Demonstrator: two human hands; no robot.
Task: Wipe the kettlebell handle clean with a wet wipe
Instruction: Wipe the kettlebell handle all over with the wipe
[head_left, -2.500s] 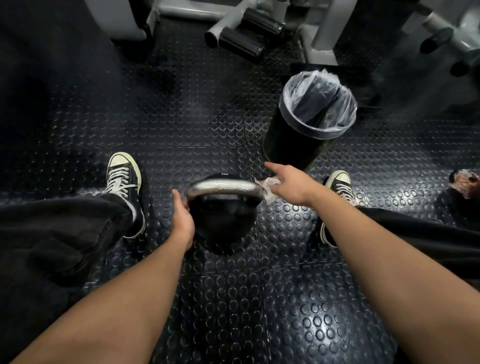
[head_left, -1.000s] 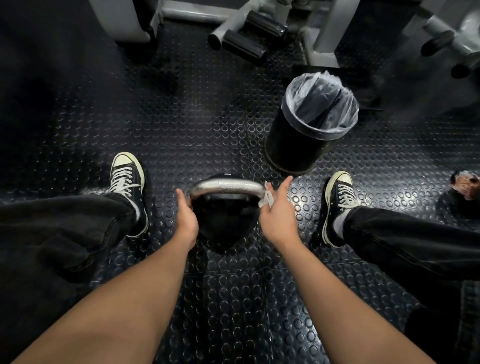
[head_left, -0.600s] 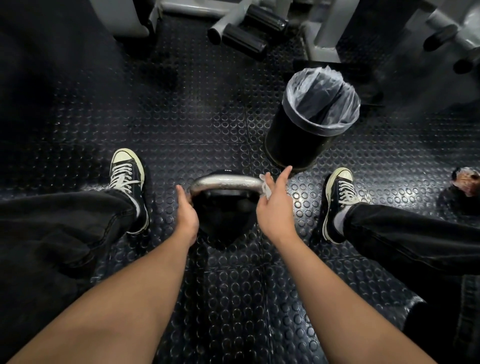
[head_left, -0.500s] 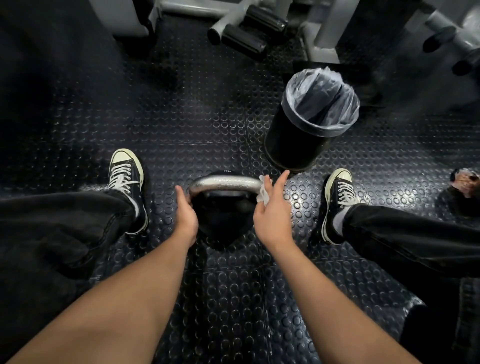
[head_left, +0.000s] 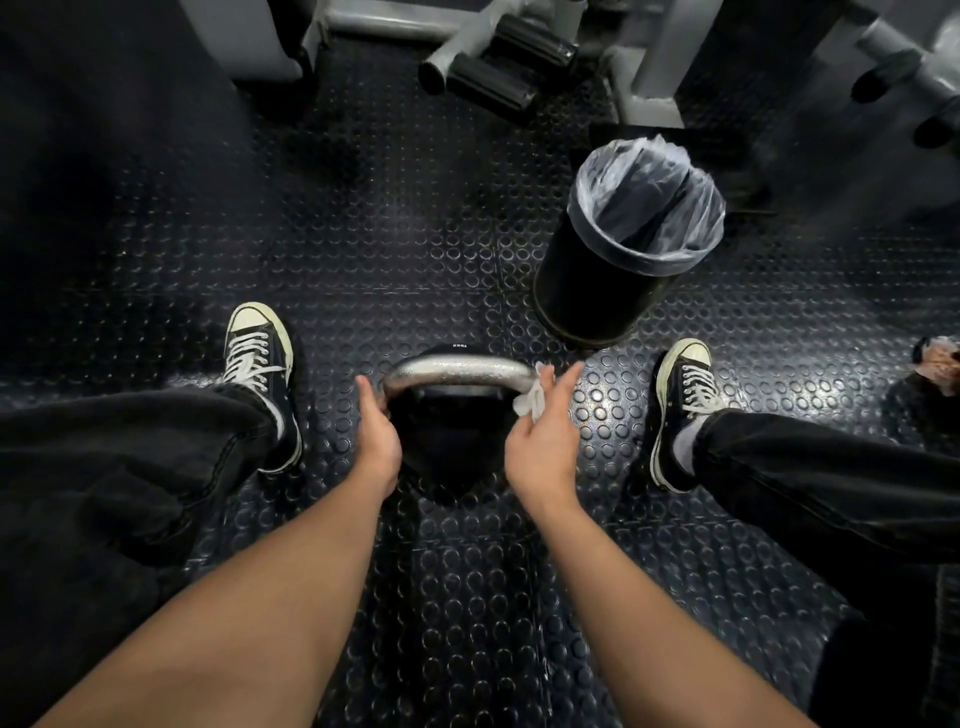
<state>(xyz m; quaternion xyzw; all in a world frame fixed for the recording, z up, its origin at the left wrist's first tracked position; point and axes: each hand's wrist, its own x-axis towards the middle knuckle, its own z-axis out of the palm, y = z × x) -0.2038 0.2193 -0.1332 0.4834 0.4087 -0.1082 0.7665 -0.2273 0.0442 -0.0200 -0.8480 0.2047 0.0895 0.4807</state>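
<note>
1. Left hand (head_left: 378, 435), centre of the frame: its grip is curled round the left end of the kettlebell handle (head_left: 460, 372), steadying it. The fingers are hidden behind the bar.
2. The kettlebell (head_left: 448, 441) stands on the studded rubber floor (head_left: 415, 249), centre frame, between the two sneakers. Its dark body is hard to separate from its own shadow.
3. Right hand (head_left: 544, 441), just right of centre: its grip pinches the wet wipe (head_left: 531, 401) against the handle's right end, index finger extended.
4. Judged step: wiping is under way at the right end. Next move calls for dragging the wipe leftward along the bar, then shifting the left hand to expose the covered end.
5. Lined trash bin (head_left: 631, 234), upper right. The object at the right edge is cut off and unidentifiable.
</note>
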